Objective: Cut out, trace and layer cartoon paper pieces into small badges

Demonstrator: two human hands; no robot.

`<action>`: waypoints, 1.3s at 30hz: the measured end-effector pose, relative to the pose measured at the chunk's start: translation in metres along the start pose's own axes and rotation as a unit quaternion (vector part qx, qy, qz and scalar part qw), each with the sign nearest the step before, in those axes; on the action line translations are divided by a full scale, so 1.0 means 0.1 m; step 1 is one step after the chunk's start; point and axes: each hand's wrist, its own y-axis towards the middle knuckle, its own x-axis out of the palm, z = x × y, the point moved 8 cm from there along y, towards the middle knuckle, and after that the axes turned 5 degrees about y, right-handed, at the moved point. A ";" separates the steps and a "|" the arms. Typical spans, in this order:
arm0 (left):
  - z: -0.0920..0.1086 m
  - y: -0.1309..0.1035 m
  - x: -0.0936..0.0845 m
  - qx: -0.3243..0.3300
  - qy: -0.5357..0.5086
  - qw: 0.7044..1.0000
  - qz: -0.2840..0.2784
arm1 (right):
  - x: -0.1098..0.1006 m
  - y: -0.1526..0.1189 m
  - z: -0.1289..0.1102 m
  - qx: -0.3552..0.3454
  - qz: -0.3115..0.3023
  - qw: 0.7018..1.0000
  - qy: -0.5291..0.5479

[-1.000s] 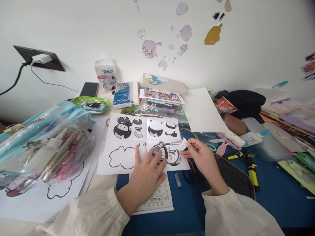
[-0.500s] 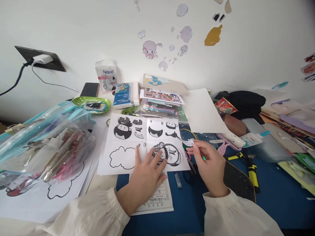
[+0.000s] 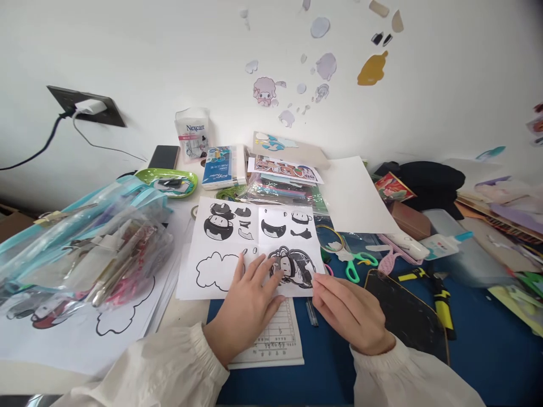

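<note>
My left hand (image 3: 250, 299) lies flat with spread fingers on a white sheet of paper (image 3: 220, 246) printed with black-and-white cartoon parts and a cloud outline. Its fingertips rest beside a cartoon figure (image 3: 292, 268) at the sheet's lower right. My right hand (image 3: 350, 311) has its fingers pressed together at the sheet's right edge, seemingly pinching it; the thumb side is partly hidden. Green-handled scissors (image 3: 354, 268) lie just beyond my right hand. A small white scrap (image 3: 334, 246) lies near a tape ring behind the sheet's right edge.
A plastic bag of tools (image 3: 123, 254) fills the left side. Behind the sheet are a green tray (image 3: 186, 189), a blue box (image 3: 218, 167) and blank white card (image 3: 360, 198). Pliers (image 3: 441, 299), a black board (image 3: 407, 311) and a glue bottle (image 3: 443, 246) lie right.
My right hand has let go of a white scrap, which now lies on the desk, and has moved down-left to the sheet's edge. The green scissors are now uncovered. My left hand stays on the sheet.
</note>
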 end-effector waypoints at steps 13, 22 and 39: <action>-0.65 -0.71 -0.58 -0.147 -0.006 0.967 0.210 | 0.44 0.57 -0.45 0.025 0.012 1.000 0.000; -1.18 -0.98 -0.33 -0.371 -0.302 0.853 0.208 | 0.78 0.79 -0.64 0.005 0.018 1.000 -0.006; -1.25 -0.83 -0.25 -0.388 -0.393 0.826 0.114 | 1.12 0.65 -0.60 0.121 -0.102 0.968 0.195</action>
